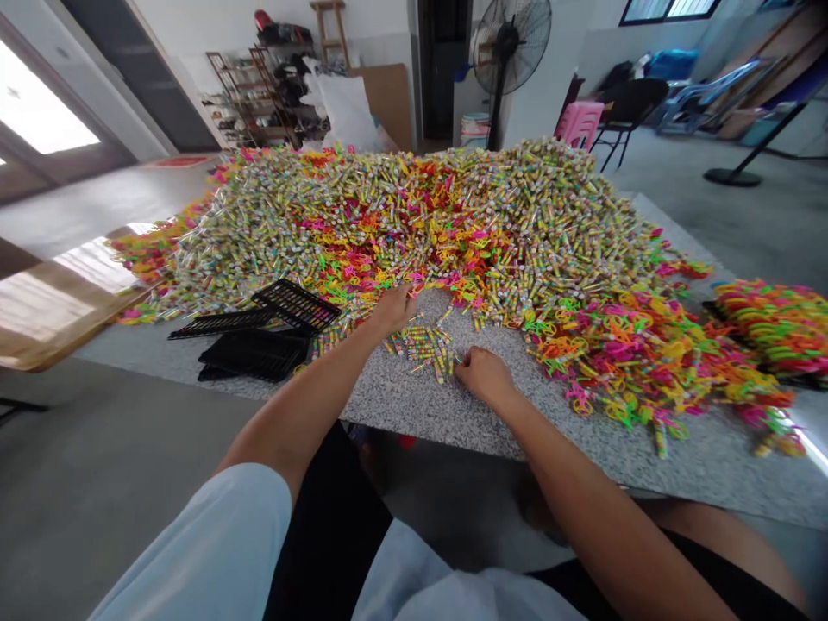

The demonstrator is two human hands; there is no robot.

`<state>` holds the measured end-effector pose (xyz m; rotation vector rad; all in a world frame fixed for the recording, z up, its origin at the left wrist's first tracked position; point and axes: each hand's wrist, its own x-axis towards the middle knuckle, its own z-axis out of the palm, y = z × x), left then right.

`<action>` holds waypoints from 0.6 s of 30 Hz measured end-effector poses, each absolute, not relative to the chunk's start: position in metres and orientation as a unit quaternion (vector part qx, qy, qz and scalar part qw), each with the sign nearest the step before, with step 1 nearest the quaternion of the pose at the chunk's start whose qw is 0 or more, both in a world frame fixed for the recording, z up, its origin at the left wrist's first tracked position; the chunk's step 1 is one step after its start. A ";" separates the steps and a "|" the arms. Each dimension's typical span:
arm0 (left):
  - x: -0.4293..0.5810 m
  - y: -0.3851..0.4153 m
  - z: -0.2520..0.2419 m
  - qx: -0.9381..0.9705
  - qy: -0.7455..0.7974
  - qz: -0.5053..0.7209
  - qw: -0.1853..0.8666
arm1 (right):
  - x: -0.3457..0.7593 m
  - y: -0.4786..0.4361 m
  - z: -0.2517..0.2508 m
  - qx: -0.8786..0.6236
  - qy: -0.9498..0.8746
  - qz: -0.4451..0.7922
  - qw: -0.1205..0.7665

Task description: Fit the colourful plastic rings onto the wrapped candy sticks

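My left hand [394,310] reaches to the front edge of a big heap, its fingers curled in beside bright plastic pieces [417,283] in pink and yellow. What it grips is too small to make out. Closed in a pinch, my right hand [486,376] rests low over the grey speckled tabletop [401,405], at the right end of a small group of printed tubes [427,343]. A tiny tip shows at its fingers, but its kind is unclear. The heap of similar small tubes [259,216] spreads across the table behind both hands, mixed with coloured plastic pieces [446,246].
Black slotted trays [259,352] lie stacked loosely left of my left arm. To the right is a mound of coloured plastic pieces [627,349], with a filled black tray [776,323] beyond. A standing fan [508,43] and pink stools [578,123] stand behind the table.
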<state>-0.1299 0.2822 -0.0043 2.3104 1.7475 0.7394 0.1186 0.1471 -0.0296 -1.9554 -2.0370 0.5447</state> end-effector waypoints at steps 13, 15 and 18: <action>-0.110 0.205 -0.012 0.865 0.424 0.233 0.130 | 0.186 0.094 -0.044 -0.614 -0.526 0.458 0.369; -0.109 0.199 -0.010 0.886 0.413 0.191 0.093 | 0.189 0.088 -0.046 -0.595 -0.523 0.474 0.385; -0.110 0.199 -0.007 0.892 0.422 0.140 0.077 | 0.189 0.085 -0.049 -0.584 -0.531 0.468 0.397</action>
